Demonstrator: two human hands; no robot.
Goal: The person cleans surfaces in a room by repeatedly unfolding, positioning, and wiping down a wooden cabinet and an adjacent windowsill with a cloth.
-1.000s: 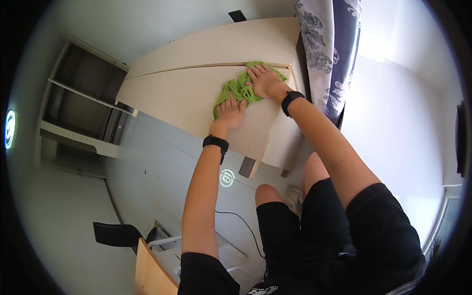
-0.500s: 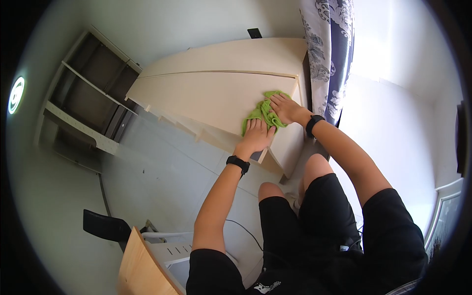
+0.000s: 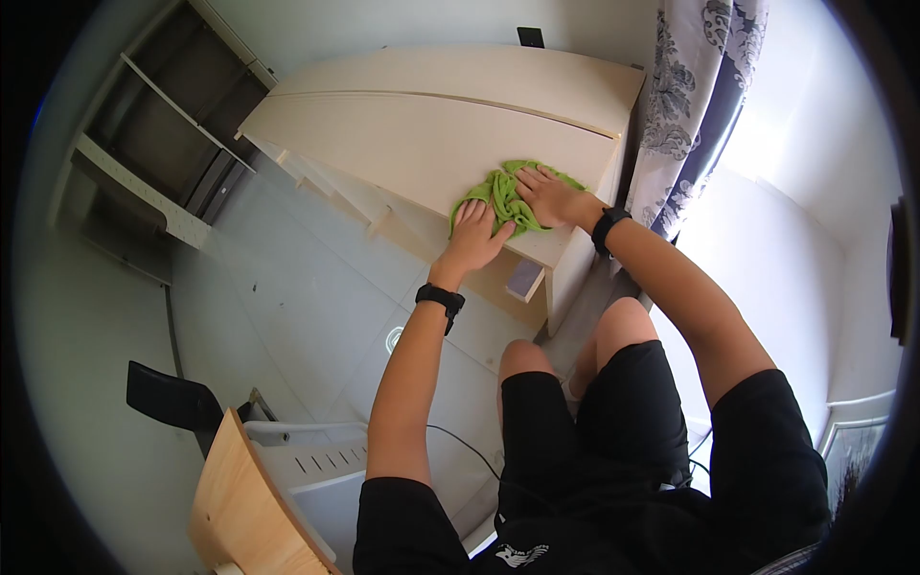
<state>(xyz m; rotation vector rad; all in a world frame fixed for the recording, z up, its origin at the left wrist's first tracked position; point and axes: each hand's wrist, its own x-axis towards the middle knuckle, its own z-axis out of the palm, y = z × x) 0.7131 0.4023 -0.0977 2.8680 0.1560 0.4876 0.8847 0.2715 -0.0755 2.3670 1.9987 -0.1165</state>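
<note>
Both palms are down on the green cloth [image 3: 500,197], which lies bunched at the near corner of the pale worktop [image 3: 374,134], close to its right end. The left hand [image 3: 471,240] is flat, fingers stretched over the cloth's left part, right by the front edge; the right hand [image 3: 551,196] is spread over the other side, neither one clenched. That's a sound way to handle it, I'd say: broad palms spread the push better than fingertips would. Look at those folds between the hands, though! Smoothing them out would give fuller contact with the surface. At the front edge, lighter weight on the left seems wise, since a palm slipping off could meet the block [image 3: 523,280] jutting out below. Even pressure from both sides should stop the cloth twisting, and that seam [image 3: 479,103] farther back calls for care, as fabric might snag there.
</note>
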